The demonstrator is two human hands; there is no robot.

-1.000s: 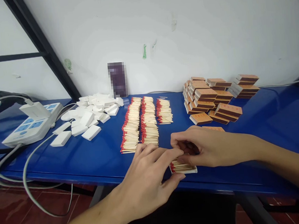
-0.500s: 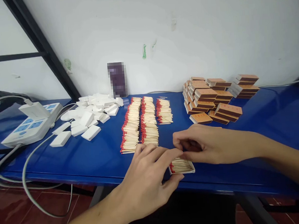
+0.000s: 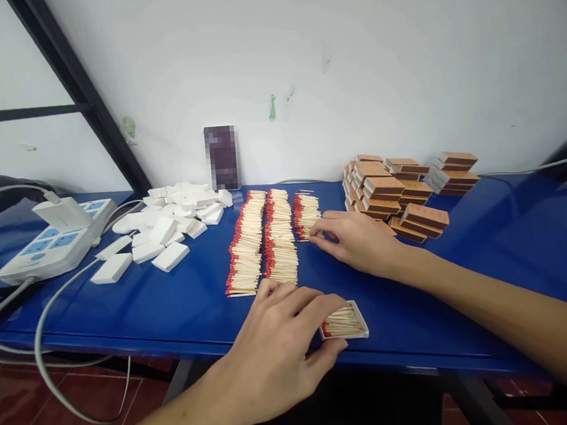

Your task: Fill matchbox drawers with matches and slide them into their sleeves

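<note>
Near the front edge of the blue desk (image 3: 509,242), steadying a small white tray (image 3: 345,321) of red-tipped matches with the left hand (image 3: 278,349): thumb against the tray's near side, index finger along its far side, grip closed lightly on the tray, lying flat on the desk. Farther back, reaching with the right hand (image 3: 358,239) to the near end of the short row of matches (image 3: 307,212), fingertips touching the sticks, grip bunched together; cannot tell whether pinching any match. Half a second ago, hovering with that right hand directly over the tray, fingers pinched just above its matches; now well clear of it, leaving the tray's contents open to view. Left hand placed much as before, tray hardly shifted. Left of the short row, two long rows of matches (image 3: 279,238) lying side by side; beyond the right hand, stacked orange-brown matchbox sleeves (image 3: 393,188); far left, a heap of empty white trays (image 3: 171,214) beside a white power strip (image 3: 55,238), cable trailing off the desk's edge.
</note>
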